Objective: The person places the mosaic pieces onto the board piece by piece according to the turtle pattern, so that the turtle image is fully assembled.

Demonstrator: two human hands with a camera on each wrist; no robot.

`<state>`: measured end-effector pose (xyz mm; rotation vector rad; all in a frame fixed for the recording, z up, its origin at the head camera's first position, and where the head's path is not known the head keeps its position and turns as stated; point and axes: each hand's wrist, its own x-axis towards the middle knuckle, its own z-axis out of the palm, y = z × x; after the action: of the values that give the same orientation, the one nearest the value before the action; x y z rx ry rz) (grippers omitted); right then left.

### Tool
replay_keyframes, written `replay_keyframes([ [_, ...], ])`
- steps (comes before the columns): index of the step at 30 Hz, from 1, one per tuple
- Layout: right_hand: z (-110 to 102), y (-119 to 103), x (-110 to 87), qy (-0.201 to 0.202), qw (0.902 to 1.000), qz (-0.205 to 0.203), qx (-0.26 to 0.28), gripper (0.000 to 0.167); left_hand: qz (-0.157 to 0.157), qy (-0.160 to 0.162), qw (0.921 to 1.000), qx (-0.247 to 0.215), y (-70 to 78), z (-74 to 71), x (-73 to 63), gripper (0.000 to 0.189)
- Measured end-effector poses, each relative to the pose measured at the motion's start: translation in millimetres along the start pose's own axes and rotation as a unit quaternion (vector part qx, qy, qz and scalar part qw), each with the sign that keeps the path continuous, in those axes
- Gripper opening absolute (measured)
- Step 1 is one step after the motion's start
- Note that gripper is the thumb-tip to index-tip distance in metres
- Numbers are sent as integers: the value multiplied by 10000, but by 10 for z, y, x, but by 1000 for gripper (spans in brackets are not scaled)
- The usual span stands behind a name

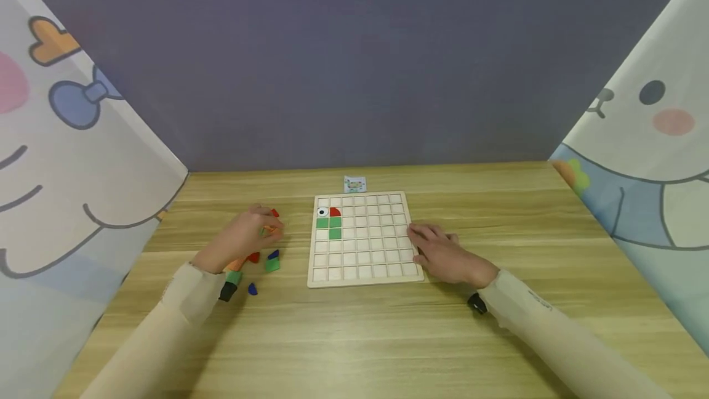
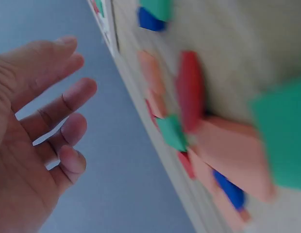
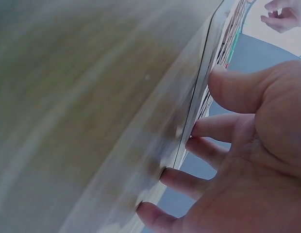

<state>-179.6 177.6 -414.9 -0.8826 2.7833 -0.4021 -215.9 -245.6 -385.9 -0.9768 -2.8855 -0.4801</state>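
Note:
My left hand [image 1: 244,236] hovers over loose pieces left of the wooden grid board [image 1: 376,256]. In the left wrist view that hand [image 2: 39,116] has loosely bent fingers with nothing between them. Orange pieces [image 2: 233,150], a red piece [image 2: 190,92] and a green piece [image 2: 284,136] lie below it. At the board's right edge rests my right hand [image 1: 445,257]; in the right wrist view its spread fingers [image 3: 228,90] touch the rim and the table. A round eye piece [image 1: 322,212], a red rounded piece [image 1: 335,212] and green squares [image 1: 335,233] sit in the board's upper left cells.
A small picture card [image 1: 354,184] lies just behind the board. Near my left sleeve are a green square [image 1: 272,265] and a blue rounded piece [image 1: 252,289]. A dark wall [image 1: 354,79] closes off the table's back, with printed cartoon panels [image 1: 637,140] at both sides.

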Motion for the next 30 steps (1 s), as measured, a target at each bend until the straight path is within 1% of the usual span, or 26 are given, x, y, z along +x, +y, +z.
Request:
replay_keyframes([
  [2,-2,0,-4,-8,10000,17,25,59,84,-59,9999,74,-39,13,-77,22],
  [7,-3,-2,-11,-25,10000,51,43,59,480,-144,9977,461,-122,45,-234,41],
  [10,-3,-5,-10,-25,10000,63,37,59,659,-76,9962,565,-169,49,-310,42],
  [13,-5,-7,-7,-22,9999,65,78,59,612,-23,9971,446,-215,35,-386,35],
  [16,-8,-6,-6,-16,9999,70,114,60,405,-59,9989,217,-259,21,-441,32],
  [21,-7,-3,-9,-11,9999,75,84,60,-85,-371,9993,3,-302,26,-469,27],
  [23,-2,-7,-9,-18,9999,79,89,60,-196,-475,9987,-51,-302,31,-474,25],
  [25,3,-12,-8,-17,9999,71,75,60,-205,-504,9985,-81,-297,37,-473,24],
  [27,7,-18,-7,-9,10000,74,48,60,-109,-442,9989,-64,-291,42,-468,22],
  [30,6,-23,-7,16,10000,67,7,60,189,-148,9997,-22,-282,48,-444,20],
])
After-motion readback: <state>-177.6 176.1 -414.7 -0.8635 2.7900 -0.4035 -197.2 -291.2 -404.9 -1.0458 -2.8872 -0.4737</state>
